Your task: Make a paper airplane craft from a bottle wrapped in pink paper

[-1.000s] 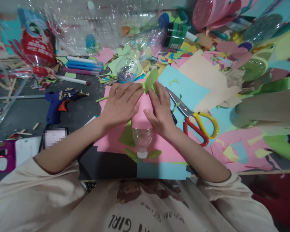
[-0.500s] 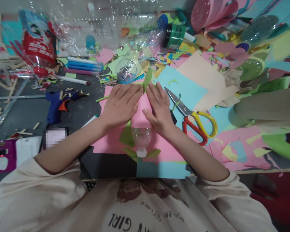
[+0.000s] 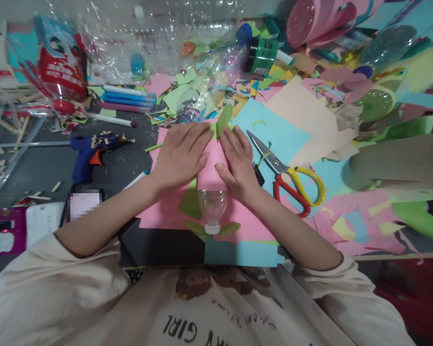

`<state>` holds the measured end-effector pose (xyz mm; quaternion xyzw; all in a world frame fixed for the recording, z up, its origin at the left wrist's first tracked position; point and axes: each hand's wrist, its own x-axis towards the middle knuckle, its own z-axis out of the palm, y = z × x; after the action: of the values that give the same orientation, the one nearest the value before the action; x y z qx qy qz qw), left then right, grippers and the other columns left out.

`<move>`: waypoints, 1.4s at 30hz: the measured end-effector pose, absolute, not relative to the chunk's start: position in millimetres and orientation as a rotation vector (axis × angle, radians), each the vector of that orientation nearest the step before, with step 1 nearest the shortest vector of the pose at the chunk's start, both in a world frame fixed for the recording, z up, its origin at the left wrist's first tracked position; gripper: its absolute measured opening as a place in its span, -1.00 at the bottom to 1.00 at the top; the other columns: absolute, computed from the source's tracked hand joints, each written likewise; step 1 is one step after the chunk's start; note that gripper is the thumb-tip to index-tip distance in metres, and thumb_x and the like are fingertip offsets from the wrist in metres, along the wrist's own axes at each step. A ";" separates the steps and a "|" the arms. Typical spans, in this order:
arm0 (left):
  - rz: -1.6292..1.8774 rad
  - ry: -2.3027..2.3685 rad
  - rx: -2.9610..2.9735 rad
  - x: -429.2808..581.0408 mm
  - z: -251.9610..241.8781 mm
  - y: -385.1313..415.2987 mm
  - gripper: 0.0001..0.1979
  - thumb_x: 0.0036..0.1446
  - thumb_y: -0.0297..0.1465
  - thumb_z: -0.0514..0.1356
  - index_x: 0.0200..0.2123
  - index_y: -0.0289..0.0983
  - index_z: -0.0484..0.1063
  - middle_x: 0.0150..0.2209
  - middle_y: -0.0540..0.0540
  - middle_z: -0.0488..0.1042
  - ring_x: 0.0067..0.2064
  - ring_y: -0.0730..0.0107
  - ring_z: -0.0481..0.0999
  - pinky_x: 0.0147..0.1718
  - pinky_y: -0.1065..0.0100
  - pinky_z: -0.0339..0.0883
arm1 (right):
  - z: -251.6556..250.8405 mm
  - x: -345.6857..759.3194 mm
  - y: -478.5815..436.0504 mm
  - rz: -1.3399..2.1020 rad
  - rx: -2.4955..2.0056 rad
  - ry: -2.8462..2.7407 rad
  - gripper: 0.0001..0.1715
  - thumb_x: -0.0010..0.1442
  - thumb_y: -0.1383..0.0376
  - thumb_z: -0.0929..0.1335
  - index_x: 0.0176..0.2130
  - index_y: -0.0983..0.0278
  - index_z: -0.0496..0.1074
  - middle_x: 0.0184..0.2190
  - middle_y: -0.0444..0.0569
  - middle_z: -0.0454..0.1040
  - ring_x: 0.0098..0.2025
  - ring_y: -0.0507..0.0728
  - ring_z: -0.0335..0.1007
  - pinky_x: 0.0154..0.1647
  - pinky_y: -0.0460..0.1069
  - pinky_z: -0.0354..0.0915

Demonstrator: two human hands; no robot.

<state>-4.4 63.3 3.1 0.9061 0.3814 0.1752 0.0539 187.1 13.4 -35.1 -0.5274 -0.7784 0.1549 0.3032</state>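
**Pink paper pressed over a clear bottle**

Pink paper [image 3: 210, 169] lies wrapped over the body of a clear plastic bottle [image 3: 212, 205], and we press it down with both hands. Our left hand [image 3: 180, 154] and right hand [image 3: 238, 166] rest flat, fingers stretched out, gripping nothing, 1 on each side of the wrap. The bottle lies on a larger pink sheet [image 3: 164, 214] at the near edge of the tabletop [image 3: 39, 168], its white cap [image 3: 212, 229] pointing toward us. A green leaf cutout [image 3: 223, 119] sticks up just beyond our fingertips. Scissors [image 3: 292, 179] lie open to the right, a blue glue gun [image 3: 90, 151] to the left, and markers [image 3: 128, 96] farther back.
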 end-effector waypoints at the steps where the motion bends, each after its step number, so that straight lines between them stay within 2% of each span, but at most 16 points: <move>1: 0.525 1.147 2.776 -4.9 2.7 63.5 -0.55 0.36 -0.21 -0.09 0.25 -0.14 0.24 0.26 -0.14 0.37 0.29 0.15 0.32 0.27 0.09 0.13 | -34.3 187.2 13.4 0.414 -1.395 -2.065 -0.26 0.36 -0.02 0.05 0.41 0.17 -0.06 0.39 0.04 0.12 0.46 0.33 -0.15 0.41 0.39 -0.14; 11: 0.522 1.100 2.807 -4.8 0.7 63.5 -0.56 0.35 -0.30 -0.06 0.23 -0.19 0.28 0.26 -0.15 0.38 0.29 0.18 0.34 0.28 0.12 0.14 | -31.5 187.6 13.7 0.421 -1.377 -2.084 -0.27 0.35 0.03 0.07 0.41 0.17 -0.08 0.38 0.03 0.13 0.45 0.31 -0.16 0.42 0.34 -0.16; 16: 0.555 1.082 2.700 -5.1 1.2 64.1 -0.54 0.32 -0.27 -0.02 0.26 -0.09 0.24 0.27 -0.10 0.36 0.30 0.15 0.32 0.30 0.07 0.12 | -37.1 188.5 14.3 0.392 -1.349 -2.045 -0.23 0.35 0.00 0.06 0.41 0.24 -0.10 0.38 0.11 0.12 0.45 0.32 -0.14 0.41 0.37 -0.15; 22: 0.454 1.041 2.697 -2.4 -0.2 64.0 -0.54 0.35 -0.29 -0.10 0.25 -0.16 0.26 0.29 -0.16 0.33 0.33 0.15 0.27 0.32 0.08 0.06 | -35.1 188.6 13.6 0.350 -1.304 -2.045 -0.28 0.37 0.00 0.06 0.40 0.18 -0.06 0.35 0.09 0.18 0.43 0.32 -0.09 0.40 0.37 -0.10; 25: 0.435 1.054 2.636 -2.7 10.0 62.2 -0.52 0.37 -0.22 -0.14 0.29 -0.17 0.19 0.31 -0.16 0.28 0.36 0.18 0.21 0.33 0.08 0.04 | -35.6 188.6 12.7 0.306 -1.295 -2.028 -0.28 0.38 -0.01 0.05 0.41 0.15 -0.09 0.34 0.09 0.17 0.42 0.32 -0.06 0.39 0.37 -0.08; 27: 0.440 1.136 2.572 -8.2 23.0 60.5 -0.50 0.37 -0.16 -0.12 0.29 -0.17 0.16 0.31 -0.17 0.28 0.35 0.16 0.21 0.31 0.06 0.08 | -35.8 189.0 12.1 0.277 -1.292 -2.015 -0.28 0.38 -0.03 0.04 0.41 0.11 -0.13 0.34 0.08 0.16 0.41 0.33 -0.03 0.38 0.38 -0.06; 29: 0.450 1.303 2.498 -18.4 37.5 57.1 -0.54 0.35 -0.17 -0.07 0.24 -0.16 0.22 0.25 -0.18 0.35 0.29 0.14 0.29 0.25 0.08 0.17 | -34.7 189.3 11.0 0.241 -1.271 -1.976 -0.29 0.38 -0.05 0.04 0.40 0.07 -0.14 0.33 0.10 0.17 0.38 0.33 0.04 0.34 0.39 0.01; 31: 0.382 1.498 2.417 -30.6 48.7 50.9 -0.62 0.34 -0.24 -0.03 0.11 -0.22 0.34 0.11 -0.21 0.45 0.15 0.12 0.41 0.16 0.08 0.28 | -32.1 189.4 9.1 0.173 -1.203 -1.905 -0.34 0.38 -0.04 0.09 0.36 0.06 -0.05 0.25 0.11 0.26 0.29 0.32 0.19 0.24 0.37 0.16; 33: 0.232 1.662 2.351 -41.0 52.7 42.5 -0.68 0.30 -0.30 -0.01 -0.03 -0.30 0.42 -0.03 -0.25 0.50 0.04 0.05 0.47 0.06 0.05 0.35 | -28.7 189.0 6.4 0.076 -1.090 -1.844 -0.46 0.37 0.02 0.17 0.26 0.08 0.12 0.07 0.08 0.41 0.12 0.28 0.37 0.08 0.28 0.32; 35: 0.139 1.788 2.304 -46.5 49.5 34.1 -0.67 0.25 -0.35 0.00 -0.02 -0.32 0.42 -0.02 -0.28 0.48 0.05 -0.02 0.45 0.06 0.01 0.34 | -25.9 187.8 3.4 -0.002 -0.971 -1.838 -0.63 0.35 0.09 0.22 0.11 0.10 0.28 -0.14 0.00 0.48 -0.10 0.21 0.46 -0.11 0.17 0.39; 37: 0.143 1.894 2.281 -46.2 42.6 28.8 -0.61 0.22 -0.37 0.00 0.07 -0.32 0.37 0.06 -0.30 0.44 0.12 -0.07 0.40 0.09 -0.03 0.29 | -24.7 186.3 1.1 -0.033 -0.887 -1.877 -0.75 0.34 0.12 0.24 -0.03 0.12 0.35 -0.26 -0.04 0.49 -0.24 0.16 0.47 -0.23 0.11 0.38; 39: 0.153 1.943 2.276 -41.1 35.7 27.5 -0.58 0.23 -0.38 -0.01 0.13 -0.28 0.34 0.13 -0.29 0.40 0.16 -0.09 0.37 0.11 -0.04 0.25 | -25.4 185.2 -0.1 -0.033 -0.847 -1.913 -0.77 0.35 0.13 0.25 -0.09 0.15 0.39 -0.27 -0.03 0.52 -0.25 0.15 0.48 -0.23 0.10 0.38; 42: 0.130 1.952 2.276 -30.1 27.5 30.6 -0.64 0.24 -0.35 0.01 0.06 -0.22 0.40 0.11 -0.25 0.41 0.14 -0.08 0.37 0.05 -0.01 0.27 | -28.5 185.8 0.6 0.020 -0.834 -1.948 -0.69 0.35 0.09 0.25 -0.03 0.17 0.40 -0.15 0.05 0.55 -0.12 0.17 0.50 -0.12 0.12 0.40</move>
<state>-30.1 30.6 27.5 0.7566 0.6487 0.0432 0.0700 185.8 0.6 -28.5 -0.3433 -0.8017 0.0084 0.4892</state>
